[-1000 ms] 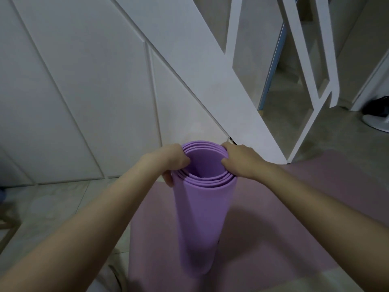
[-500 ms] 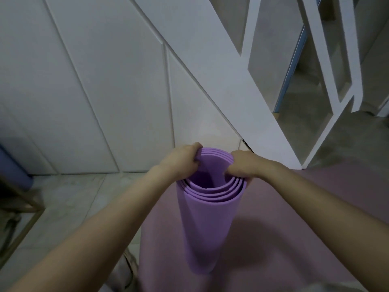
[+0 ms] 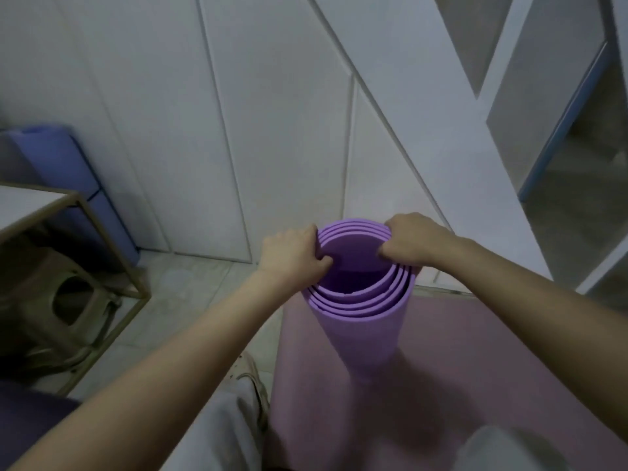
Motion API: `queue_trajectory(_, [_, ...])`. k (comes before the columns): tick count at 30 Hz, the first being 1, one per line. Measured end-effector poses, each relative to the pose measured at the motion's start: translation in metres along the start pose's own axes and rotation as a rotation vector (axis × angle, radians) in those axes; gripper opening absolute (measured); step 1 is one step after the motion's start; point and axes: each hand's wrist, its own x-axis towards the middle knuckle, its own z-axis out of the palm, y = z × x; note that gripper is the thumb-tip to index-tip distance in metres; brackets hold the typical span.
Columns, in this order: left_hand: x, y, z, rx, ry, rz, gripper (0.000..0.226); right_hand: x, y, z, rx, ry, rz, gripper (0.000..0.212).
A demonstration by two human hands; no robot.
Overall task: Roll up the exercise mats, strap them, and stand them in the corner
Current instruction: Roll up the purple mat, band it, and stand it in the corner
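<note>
The rolled purple foam exercise mat (image 3: 365,321) stands upright on a flat pink mat (image 3: 441,368) by the white panelled wall (image 3: 170,113), its long axis vertical, left hand (image 3: 292,254) and right hand (image 3: 413,241) gripping opposite sides of its top rim equally near.

There is one view, from a wide-angle camera on the person's head, facing forward and steeply down. Both forearms come in from the lower corners and meet mid-frame, where the left hand (image 3: 292,256) and right hand (image 3: 413,241) grip the rolled mat (image 3: 363,321), seen close and from above into its open end. The wall (image 3: 170,113) fills the upper half, and the floor mat (image 3: 458,368) fills the lower right.
</note>
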Motion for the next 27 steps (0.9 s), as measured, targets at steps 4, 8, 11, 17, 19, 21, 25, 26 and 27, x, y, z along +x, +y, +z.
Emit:
queue_trajectory(4, [-0.013, -0.043, -0.002, -0.075, 0.204, -0.04, 0.035, 0.013, -0.045, 0.001, -0.053, 0.169, -0.114, 0.01])
queue_trajectory(8, [-0.029, -0.095, -0.002, -0.215, 0.272, -0.057, 0.039, 0.024, -0.093, 0.018, 0.002, 0.303, -0.194, 0.02])
queue_trajectory(11, [-0.048, -0.136, 0.001, -0.25, 0.273, -0.09, 0.047, 0.032, -0.132, 0.042, 0.057, 0.351, -0.246, 0.025])
queue_trajectory(17, [-0.097, -0.21, 0.018, -0.147, 0.248, -0.226, 0.05, 0.042, -0.21, 0.108, 0.166, 0.276, -0.326, 0.033])
queue_trajectory(19, [-0.113, -0.23, 0.026, -0.08, 0.237, -0.277, 0.045, 0.043, -0.232, 0.132, 0.202, 0.226, -0.345, 0.037])
queue_trajectory(21, [-0.128, -0.247, 0.036, 0.023, 0.252, -0.284, 0.039, 0.041, -0.251, 0.155, 0.197, 0.196, -0.358, 0.039])
queue_trajectory(25, [-0.155, -0.276, 0.051, 0.219, 0.273, -0.31, 0.037, 0.033, -0.278, 0.19, 0.178, 0.154, -0.381, 0.046])
queue_trajectory(26, [-0.16, -0.281, 0.053, 0.218, 0.261, -0.324, 0.039, 0.032, -0.284, 0.193, 0.178, 0.153, -0.4, 0.047])
queue_trajectory(27, [-0.165, -0.286, 0.055, 0.209, 0.252, -0.342, 0.04, 0.032, -0.29, 0.196, 0.173, 0.153, -0.421, 0.047])
